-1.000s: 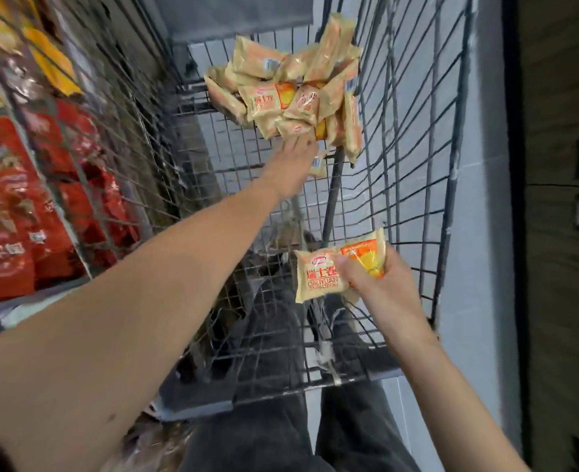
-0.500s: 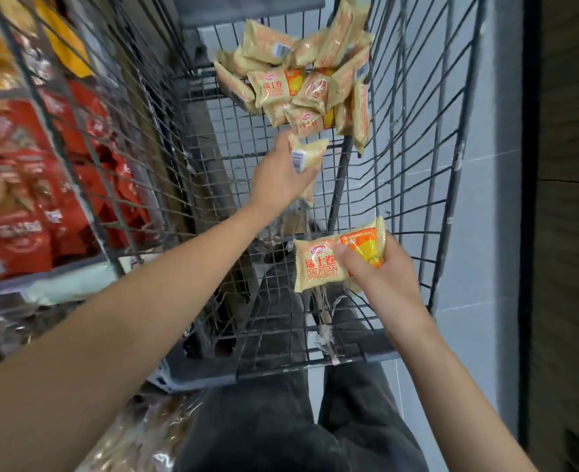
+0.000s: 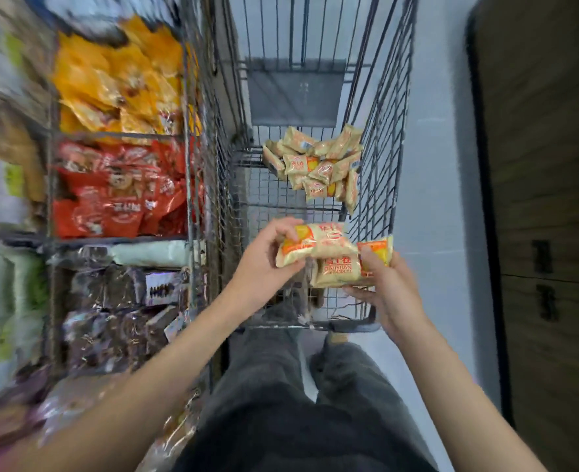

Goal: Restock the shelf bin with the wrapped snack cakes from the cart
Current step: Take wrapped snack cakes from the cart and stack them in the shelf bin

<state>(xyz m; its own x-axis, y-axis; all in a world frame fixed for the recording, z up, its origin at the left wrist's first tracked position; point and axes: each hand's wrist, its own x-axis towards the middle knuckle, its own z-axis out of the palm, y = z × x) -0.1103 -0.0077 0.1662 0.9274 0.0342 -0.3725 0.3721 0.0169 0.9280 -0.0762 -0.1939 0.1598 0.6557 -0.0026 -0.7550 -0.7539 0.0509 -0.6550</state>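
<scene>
A heap of cream-and-orange wrapped snack cakes (image 3: 318, 166) lies at the far end of the wire cart (image 3: 383, 158). My left hand (image 3: 267, 264) grips one wrapped snack cake (image 3: 318, 243) by its left end, above the cart's near end. My right hand (image 3: 388, 291) holds a second wrapped cake (image 3: 340, 270) from below, thumb on its orange corner. The left cake overlaps the top of the right one. Wire shelf bins (image 3: 117, 189) stand to the left of the cart, blurred.
The shelf bins hold yellow bags (image 3: 121, 80), red bags (image 3: 117, 192) and dark clear-wrapped packs (image 3: 111, 315). My legs in grey trousers (image 3: 298, 403) stand behind the cart's near rim. A pale floor strip and a brown wall panel (image 3: 536, 199) lie to the right.
My left hand pulled one cake out of the far heap and drew it back, meeting the cake in my right hand. The view swung left and up, blurring the shelves.
</scene>
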